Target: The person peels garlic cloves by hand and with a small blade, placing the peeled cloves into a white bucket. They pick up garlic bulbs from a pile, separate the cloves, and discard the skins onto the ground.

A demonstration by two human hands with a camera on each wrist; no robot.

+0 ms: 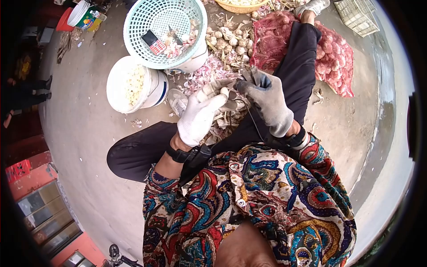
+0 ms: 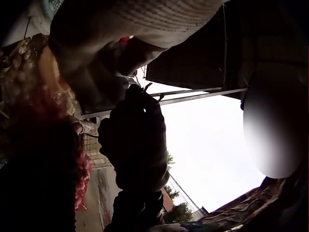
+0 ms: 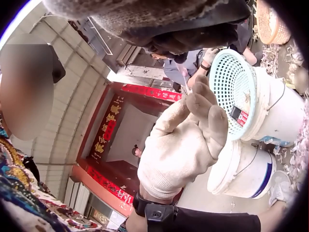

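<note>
My left hand (image 1: 199, 113), in a white glove, holds pale garlic cloves (image 1: 224, 91) with its fingers bent. Close beside it my right hand (image 1: 269, 100), in a grey glove with dark-coated fingers, pinches a small piece of garlic that its fingers mostly hide. The fingertips of both hands meet over my lap. In the right wrist view a pinkish bit of garlic (image 3: 183, 72) shows above the left fingertips. The left wrist view has the right hand (image 2: 135, 140) as a dark outline, thin scraps at its fingertips. Loose pink garlic skins (image 1: 207, 73) lie below the hands.
Ahead stands a light-blue basket (image 1: 133, 26) on a bucket, with a phone (image 1: 153, 41) and cloves inside. A white bucket (image 1: 116, 89) holds peeled cloves. Garlic bulbs (image 1: 229, 42) lie on the floor beside red mesh sacks (image 1: 331, 60). A crate (image 1: 358, 18) is at far right.
</note>
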